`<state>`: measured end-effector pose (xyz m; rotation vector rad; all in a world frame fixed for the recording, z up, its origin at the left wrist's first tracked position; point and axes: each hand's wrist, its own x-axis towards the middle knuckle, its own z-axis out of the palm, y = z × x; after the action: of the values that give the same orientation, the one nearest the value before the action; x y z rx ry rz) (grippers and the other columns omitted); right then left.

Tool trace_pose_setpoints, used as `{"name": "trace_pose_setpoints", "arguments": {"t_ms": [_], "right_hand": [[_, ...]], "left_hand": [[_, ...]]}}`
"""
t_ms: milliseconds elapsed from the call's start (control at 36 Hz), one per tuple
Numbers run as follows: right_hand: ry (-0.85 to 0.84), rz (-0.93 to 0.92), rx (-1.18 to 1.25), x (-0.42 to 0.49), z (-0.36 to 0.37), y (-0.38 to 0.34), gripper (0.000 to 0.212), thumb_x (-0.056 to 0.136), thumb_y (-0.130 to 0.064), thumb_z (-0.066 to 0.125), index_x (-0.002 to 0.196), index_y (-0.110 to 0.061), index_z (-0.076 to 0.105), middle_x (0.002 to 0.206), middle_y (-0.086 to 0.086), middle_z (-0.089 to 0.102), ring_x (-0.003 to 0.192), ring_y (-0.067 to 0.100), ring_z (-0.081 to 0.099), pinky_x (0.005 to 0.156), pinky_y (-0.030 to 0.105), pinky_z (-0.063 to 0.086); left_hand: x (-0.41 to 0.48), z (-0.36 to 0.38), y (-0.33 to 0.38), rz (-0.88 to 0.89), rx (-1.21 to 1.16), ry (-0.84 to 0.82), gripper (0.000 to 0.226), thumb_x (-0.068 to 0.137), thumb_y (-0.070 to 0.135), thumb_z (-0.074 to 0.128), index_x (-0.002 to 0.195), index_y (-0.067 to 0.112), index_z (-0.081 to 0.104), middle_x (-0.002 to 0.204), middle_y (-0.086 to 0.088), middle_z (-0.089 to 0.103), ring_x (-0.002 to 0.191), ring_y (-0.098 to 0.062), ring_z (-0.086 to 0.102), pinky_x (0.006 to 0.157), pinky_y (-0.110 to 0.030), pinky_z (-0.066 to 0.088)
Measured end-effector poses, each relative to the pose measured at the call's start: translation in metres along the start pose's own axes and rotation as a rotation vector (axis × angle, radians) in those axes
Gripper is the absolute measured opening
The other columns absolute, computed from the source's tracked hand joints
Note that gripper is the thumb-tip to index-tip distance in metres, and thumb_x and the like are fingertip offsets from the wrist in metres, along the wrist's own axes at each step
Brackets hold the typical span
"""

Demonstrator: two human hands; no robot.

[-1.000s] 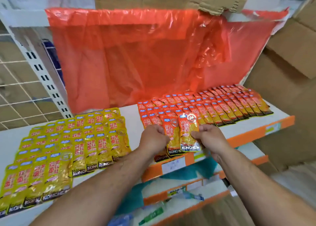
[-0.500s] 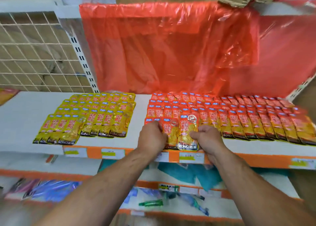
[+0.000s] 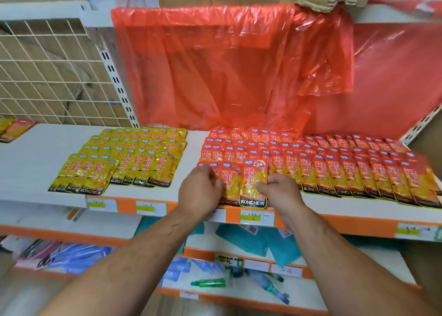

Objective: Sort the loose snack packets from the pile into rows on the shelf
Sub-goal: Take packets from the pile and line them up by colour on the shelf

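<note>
Your view swings left to face the white, orange-edged shelf (image 3: 35, 162) squarely, as a white wire grid panel (image 3: 47, 76) comes into frame.

Both forearms bare, extended fwd from lower frame, converging. Left grip (image 3: 201, 191): back of hand up, fingers curled down, tips hidden; can't tell if holding. Right grip (image 3: 281, 191): fingers curled, thumb pinching rt edge of orange-and-yellow foil snack packet (image 3: 253, 184). Grips near, not touching. Wrists approx straight.
</note>
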<state>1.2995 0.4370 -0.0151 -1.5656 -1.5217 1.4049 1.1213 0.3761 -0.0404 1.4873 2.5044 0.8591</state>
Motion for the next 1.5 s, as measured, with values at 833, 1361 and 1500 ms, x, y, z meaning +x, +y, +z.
{"name": "trace_pose_setpoints", "arguments": {"t_ms": [833, 1361, 1500], "right_hand": [[0.170, -0.051, -0.553, 0.010, 0.034, 0.002, 0.037, 0.084, -0.033, 0.073, 0.063, -0.017, 0.046, 0.059, 0.001, 0.051, 0.055, 0.019, 0.048, 0.051, 0.027, 0.031], [0.122, -0.478, -0.896, -0.005, 0.060, -0.019, 0.050, 0.092, -0.047, 0.053, 0.136, -0.023, 0.055, 0.133, -0.003, 0.057, 0.123, 0.022, 0.047, 0.099, 0.036, 0.042], [-0.031, -0.647, -1.009, -0.008, 0.095, -0.019, 0.059, 0.088, -0.050, 0.054, 0.141, -0.026, 0.048, 0.145, -0.003, 0.047, 0.132, 0.025, 0.039, 0.109, 0.041, 0.035]], "left_hand": [[0.018, -0.013, -0.056, 0.358, 0.132, -0.022, 0.042, 0.080, 0.044, 0.059, 0.111, 0.017, 0.065, 0.105, -0.003, 0.066, 0.096, -0.027, 0.059, 0.079, -0.038, 0.052], [0.004, -0.037, -0.057, 0.322, 0.197, 0.016, 0.057, 0.078, 0.053, 0.045, 0.118, 0.019, 0.067, 0.114, -0.005, 0.066, 0.103, -0.028, 0.060, 0.088, -0.041, 0.051], [-0.010, -0.049, -0.081, 0.269, 0.194, 0.108, 0.041, 0.079, 0.042, 0.061, 0.110, 0.016, 0.071, 0.109, -0.010, 0.070, 0.099, -0.030, 0.065, 0.086, -0.042, 0.054]]}}
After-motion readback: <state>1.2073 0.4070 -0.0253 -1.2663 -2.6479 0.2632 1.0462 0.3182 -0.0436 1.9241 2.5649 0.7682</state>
